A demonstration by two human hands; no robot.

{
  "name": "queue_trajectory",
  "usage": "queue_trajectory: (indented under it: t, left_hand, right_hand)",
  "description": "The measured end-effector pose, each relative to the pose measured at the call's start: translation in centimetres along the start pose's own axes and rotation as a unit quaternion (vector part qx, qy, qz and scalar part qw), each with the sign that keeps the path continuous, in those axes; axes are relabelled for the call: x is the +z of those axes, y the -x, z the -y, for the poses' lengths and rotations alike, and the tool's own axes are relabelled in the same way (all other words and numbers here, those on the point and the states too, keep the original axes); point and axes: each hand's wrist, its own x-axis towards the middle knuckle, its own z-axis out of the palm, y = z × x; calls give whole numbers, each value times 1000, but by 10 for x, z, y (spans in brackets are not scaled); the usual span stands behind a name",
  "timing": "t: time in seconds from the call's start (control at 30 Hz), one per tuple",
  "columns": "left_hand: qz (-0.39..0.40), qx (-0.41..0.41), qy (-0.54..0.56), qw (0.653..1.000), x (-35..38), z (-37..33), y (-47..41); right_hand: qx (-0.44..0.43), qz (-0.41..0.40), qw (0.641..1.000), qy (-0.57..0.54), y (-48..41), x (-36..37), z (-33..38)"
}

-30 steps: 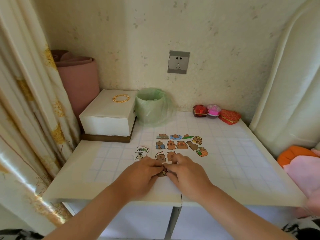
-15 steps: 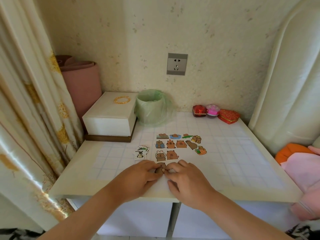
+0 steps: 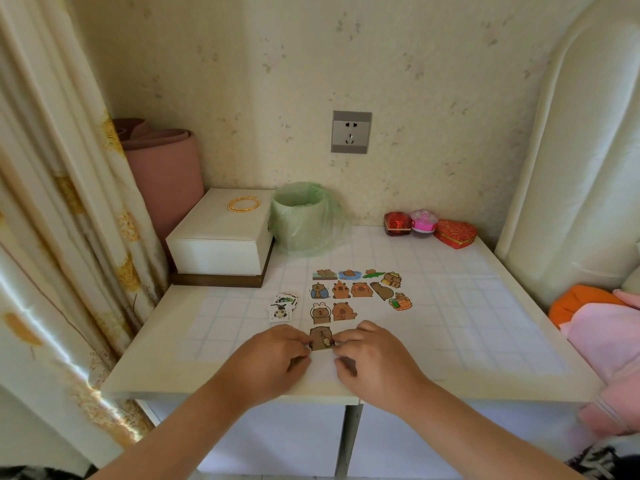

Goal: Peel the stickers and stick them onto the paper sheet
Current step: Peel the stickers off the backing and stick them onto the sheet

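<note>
A: Far along yet?

B: Seems well under way. Counting about eleven stuck stickers (image 3: 360, 289) in three rows on the paper sheet (image 3: 467, 323). Looks like the top two rows are filled and the third stops at two.

A: And the next one?

B: Held low on the sheet, just under the bunny sticker (image 3: 320, 312). Pinching the brown sticker (image 3: 320, 338) at its left edge with the left hand (image 3: 273, 355) and at its right edge with the right hand (image 3: 370, 358), fingers curled on both sides. Cannot tell whether already pressed flat or hovering just off the paper. Cannot tell about the backing either.

A: Left to do?

B: Smoothing this one down first, by the look of it. Then plenty more, judging by the small stack of loose stickers (image 3: 282, 306) lying just left of the rows: peeling each, then sticking. Looks like room enough on the bare right half of the sheet.

A: Different from a second ago?

B: Yes. Back then, pressed close together, with the sticker nearly hidden between the fingertips. Now drawn slightly apart, showing the whole brown face. Rows and stack lying just as before.
</note>
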Motion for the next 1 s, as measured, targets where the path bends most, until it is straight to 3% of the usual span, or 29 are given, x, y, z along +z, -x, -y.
queue_trajectory:
  t: [0.17,0.33,0.5,0.67,0.83,1.0]
  left_hand:
    - [-2,5,-9,1000,1,-4,-1]
    - [122,-2,-52,991,9,-4,4]
    - [157,-4,-76,985,8,-4,5]
    - [159,-7,-79,984,7,-4,2]
    - [111,-15,-116,987,8,-6,7]
    - [93,-25,-79,992,6,-8,10]
  right_hand:
    - [24,24,999,-2,-5,2,1]
    - [29,77,995,59,-8,-3,7]
    - [20,102,989,102,-11,-7,9]
    - [27,107,989,98,-12,-7,10]
    - [33,105,990,84,-11,-6,6]
    - [44,112,990,70,-10,-6,5]
